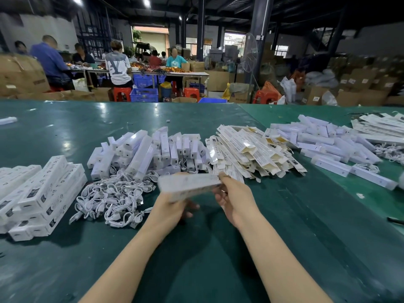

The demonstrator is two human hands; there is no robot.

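Box (188,185) held above mid tabletop (218,248), left hand (172,206) curled under its left end, right hand (235,200) pinching its right end, probably closing it; packed boxes (43,193) stacked at left edge; many lamps (148,149), cables (113,200), flat cartons (247,149) still unpacked.

Light comes from ceiling lamps (146,1) far beyond the grip; the roof around them is dark. Daylight enters at a far doorway (153,38). Glare spots mark the table (65,119) beyond and left of the grip. The box (188,185) in the grip is smeared by motion blur. Soft shadows lie on the table nearer than the grip. Edges bow and soften.
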